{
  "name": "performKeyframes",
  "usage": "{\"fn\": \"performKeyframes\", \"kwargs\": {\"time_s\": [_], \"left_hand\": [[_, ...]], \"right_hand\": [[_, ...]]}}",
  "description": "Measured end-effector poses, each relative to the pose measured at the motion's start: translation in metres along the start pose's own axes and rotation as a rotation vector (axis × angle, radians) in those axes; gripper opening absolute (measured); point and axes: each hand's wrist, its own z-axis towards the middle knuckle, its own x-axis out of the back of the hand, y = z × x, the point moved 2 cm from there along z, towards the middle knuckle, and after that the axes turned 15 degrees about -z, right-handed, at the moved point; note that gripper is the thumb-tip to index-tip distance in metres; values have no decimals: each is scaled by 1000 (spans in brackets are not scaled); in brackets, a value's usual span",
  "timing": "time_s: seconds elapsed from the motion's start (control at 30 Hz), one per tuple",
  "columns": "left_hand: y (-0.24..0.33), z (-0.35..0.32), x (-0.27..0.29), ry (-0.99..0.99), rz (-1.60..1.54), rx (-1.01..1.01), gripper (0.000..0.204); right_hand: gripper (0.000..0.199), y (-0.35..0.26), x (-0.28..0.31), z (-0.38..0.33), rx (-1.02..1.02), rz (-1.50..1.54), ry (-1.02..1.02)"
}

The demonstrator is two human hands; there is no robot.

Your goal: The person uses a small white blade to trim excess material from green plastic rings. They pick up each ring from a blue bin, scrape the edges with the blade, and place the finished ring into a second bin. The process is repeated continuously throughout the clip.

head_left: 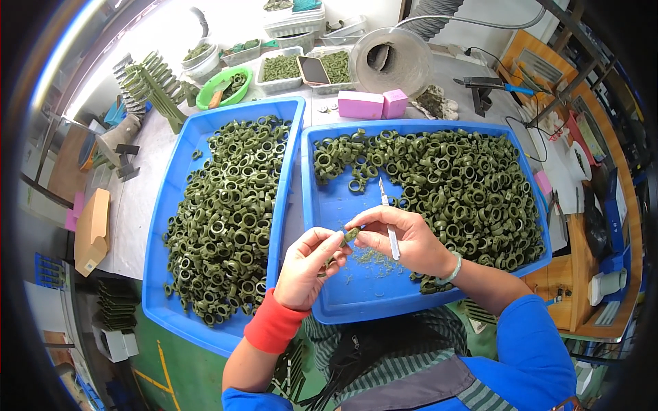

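My left hand point(308, 264), below a red wristband, is closed with a small dark green ring part point(350, 236) at its thumb and fingertips. My right hand point(404, 238), with a pale green bangle at the wrist, pinches the other side of that part. A slim silver craft knife point(391, 229) is also held in my right hand, crossing the fingers with its pointed blade away from me. Both hands are over the near left of the right blue tray point(349, 288). Green shavings point(373, 266) lie on its floor, and many green rings point(466, 192) fill the rest.
Left of my hands, another blue tray point(159, 264) holds a heap of similar rings. Behind the trays stand pink blocks point(360, 105), a wide duct hood point(404, 65), a phone point(313, 70) on tubs of green pieces, and a green basin point(205, 96).
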Motion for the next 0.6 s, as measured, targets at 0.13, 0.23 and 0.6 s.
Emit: {"fn": "performKeyframes", "kwargs": {"time_s": [0.13,0.23,0.6], "left_hand": [[-3,0,-1,-4,4,-51,10],[-3,-1,0,-3,38,-87,9],[3,-1,0,-16,57,15,13]], "right_hand": [[26,6,-1,0,2,-23,1],[24,3,-3,0,0,-52,8],[22,1,2,-2,-39,40,-86]]}}
